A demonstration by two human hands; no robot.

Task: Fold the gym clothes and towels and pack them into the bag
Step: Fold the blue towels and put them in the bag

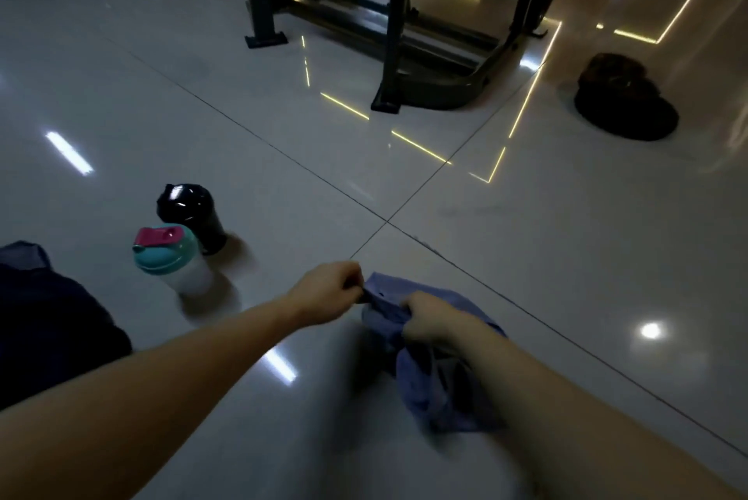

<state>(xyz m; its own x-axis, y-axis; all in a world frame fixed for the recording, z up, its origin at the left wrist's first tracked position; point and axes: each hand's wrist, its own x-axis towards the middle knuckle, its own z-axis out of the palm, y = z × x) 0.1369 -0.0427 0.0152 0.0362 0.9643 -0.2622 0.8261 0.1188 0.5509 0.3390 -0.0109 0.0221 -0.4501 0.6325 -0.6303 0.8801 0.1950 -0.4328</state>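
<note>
Right now both hands work a crumpled blue garment (429, 390), held just above the floor (526, 236) to the right of the teal-lidded bottle (170, 256). The left hand (328, 293) pinches one edge with curled fingers. The right hand (433, 317), farther right of the bottle, grips a bunched handful. The cloth looks not yet folded. To do this well, I would find two matching corners, draw them apart until the edge is taut, shake out the bunching, then lay it flat before folding. A dark heap (52, 329) left of the bottle may be the bag; I cannot tell.
</note>
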